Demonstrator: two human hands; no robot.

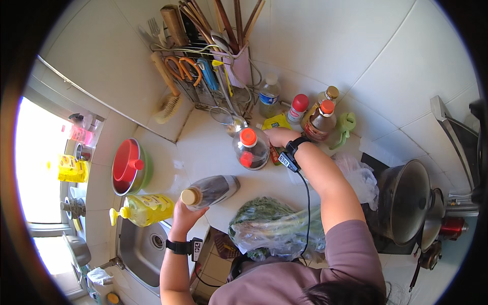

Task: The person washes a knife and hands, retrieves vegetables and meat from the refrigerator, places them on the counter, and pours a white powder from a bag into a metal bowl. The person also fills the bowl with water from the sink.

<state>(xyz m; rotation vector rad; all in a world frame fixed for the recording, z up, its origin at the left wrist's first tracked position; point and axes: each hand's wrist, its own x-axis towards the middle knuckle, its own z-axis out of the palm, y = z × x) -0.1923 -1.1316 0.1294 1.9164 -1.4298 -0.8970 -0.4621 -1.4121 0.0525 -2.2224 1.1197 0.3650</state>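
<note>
My left hand grips a plastic bottle of dark contents near its tan cap; the bottle leans to the right over the counter. My right hand reaches behind a large clear bottle with an orange-red cap; its fingertips are hidden, so whether it holds anything does not show. Beside that hand lie a yellow-green packet and a red packet. Just beyond stand a red-capped jar, a sauce bottle with an orange cap and a water bottle.
Leafy greens in a plastic bag lie at the front edge. A sink and a yellow pump bottle are on the left, near nested bowls. A utensil rack stands behind; a large pot sits right.
</note>
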